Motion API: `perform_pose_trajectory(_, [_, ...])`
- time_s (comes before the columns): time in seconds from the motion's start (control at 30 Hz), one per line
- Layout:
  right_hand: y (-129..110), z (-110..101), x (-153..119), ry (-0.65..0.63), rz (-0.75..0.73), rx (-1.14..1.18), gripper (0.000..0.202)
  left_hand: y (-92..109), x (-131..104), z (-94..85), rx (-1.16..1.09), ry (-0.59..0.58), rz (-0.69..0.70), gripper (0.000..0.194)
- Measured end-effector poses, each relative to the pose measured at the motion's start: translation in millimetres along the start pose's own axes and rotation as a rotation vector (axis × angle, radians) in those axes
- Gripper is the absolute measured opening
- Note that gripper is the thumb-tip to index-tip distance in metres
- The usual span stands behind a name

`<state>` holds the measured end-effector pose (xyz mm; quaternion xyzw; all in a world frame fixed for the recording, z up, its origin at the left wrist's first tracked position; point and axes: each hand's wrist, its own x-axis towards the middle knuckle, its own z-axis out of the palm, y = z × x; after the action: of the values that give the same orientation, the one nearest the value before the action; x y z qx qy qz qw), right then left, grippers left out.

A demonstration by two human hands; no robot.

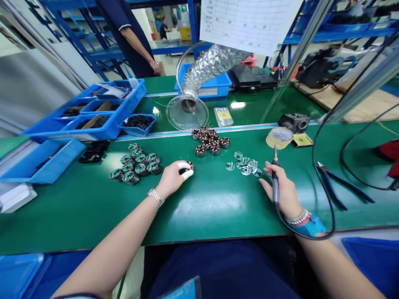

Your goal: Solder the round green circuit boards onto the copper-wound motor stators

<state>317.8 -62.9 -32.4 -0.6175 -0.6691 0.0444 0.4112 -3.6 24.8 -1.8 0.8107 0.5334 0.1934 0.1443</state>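
My left hand (pixel 174 176), with white covers on thumb and finger, pinches a copper-wound motor stator (pixel 186 166) at the mat's middle; the fingers partly hide it. A soldering iron (pixel 275 178) rests in my right hand (pixel 285 191), its tip pointing up and away, close to a round tub of solder paste or flux (pixel 279 137). Between the hands lies a loose pile of small round green circuit boards (pixel 246 164). Behind my left hand stands a cluster of bare copper stators (pixel 206 143). Further left is a group of stators topped with green boards (pixel 137 164).
A fume extraction funnel (pixel 187 112) hangs at the back. Cutting pliers (pixel 333 185) lie right, beside the iron's black cable (pixel 318 153). Blue bins (pixel 102 112) with dark parts stand left. A paper sheet (pixel 246 25) hangs above. Another person (pixel 131 37) stands beyond the bench.
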Motion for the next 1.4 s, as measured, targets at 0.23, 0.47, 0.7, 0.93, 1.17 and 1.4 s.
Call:
perform_pose_trajectory(0.23, [12.8,4.1,25.4,-0.240,-0.200,-0.099,0.044,39.4,-86.6,21.3,-0.199,0.120,0.025,0.020])
perform_pose_trajectory(0.47, [10.1,20.0,34.6,-0.237,-0.228,-0.136,0.037,62.2,-125.3,34.8,-0.286,0.109,0.017,0.042])
perform_pose_trajectory(0.7, [9.1,14.8,20.5,-0.197,-0.230,-0.122,0.038,41.5,-147.2,22.2,-0.481,0.032,-0.108,0.049])
perform_pose_trajectory(0.93, [-6.0,17.1,27.0,-0.263,-0.302,-0.094,0.040,15.0,-147.4,11.7,-0.464,-0.020,-0.102,0.042])
perform_pose_trajectory(1.17, [-17.5,31.6,32.0,-0.334,-0.348,-0.093,0.033,29.8,-131.3,20.6,-0.637,0.124,-0.292,0.043])
perform_pose_trajectory(1.4, [-30.8,27.7,16.0,-0.520,-0.465,0.041,0.036,34.2,-127.3,24.1,-0.668,0.144,-0.317,0.041])
